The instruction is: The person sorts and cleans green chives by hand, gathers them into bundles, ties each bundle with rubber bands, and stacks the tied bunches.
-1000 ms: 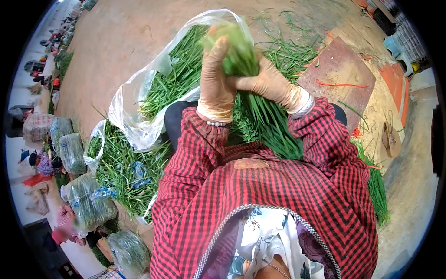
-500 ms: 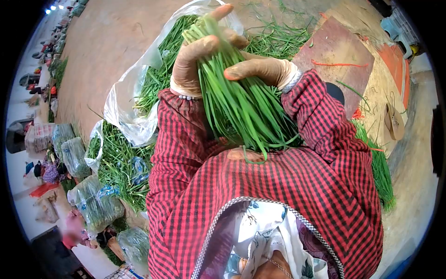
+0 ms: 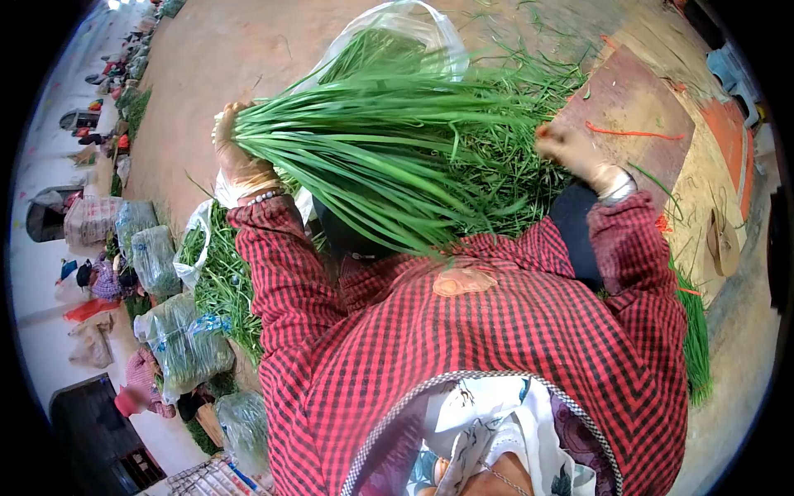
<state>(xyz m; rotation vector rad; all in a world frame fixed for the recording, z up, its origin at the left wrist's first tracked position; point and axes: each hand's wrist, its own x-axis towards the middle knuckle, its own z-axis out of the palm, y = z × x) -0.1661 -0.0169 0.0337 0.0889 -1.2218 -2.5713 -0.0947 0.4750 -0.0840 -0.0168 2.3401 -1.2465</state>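
My left hand (image 3: 240, 157), in a thin pale glove, is closed round the white cut ends of a bunch of garlic chives (image 3: 356, 132). The long green leaves fan out to the right, level across my lap and smeared by motion. Past the leaf tips, my right hand (image 3: 579, 155) is apart from the bunch, its fingers curled and blurred. It is over the edge of a pile of loose green leaves (image 3: 521, 165), close to a reddish board (image 3: 624, 103). On that board lies a red tie strip (image 3: 633, 132).
A clear plastic bag (image 3: 442, 29) of greens stands beyond the bunch. More loose greens (image 3: 227, 273) lie at my left, beside wrapped bales (image 3: 182, 343). At my right are a tidy bundle of chives (image 3: 695, 347) and a sandal-like object (image 3: 722, 240). Another person (image 3: 142, 384) is far left.
The bunch has swung from upright between both hands to lying sideways, held by my left hand, which moved left. My right hand has let go and moved right.
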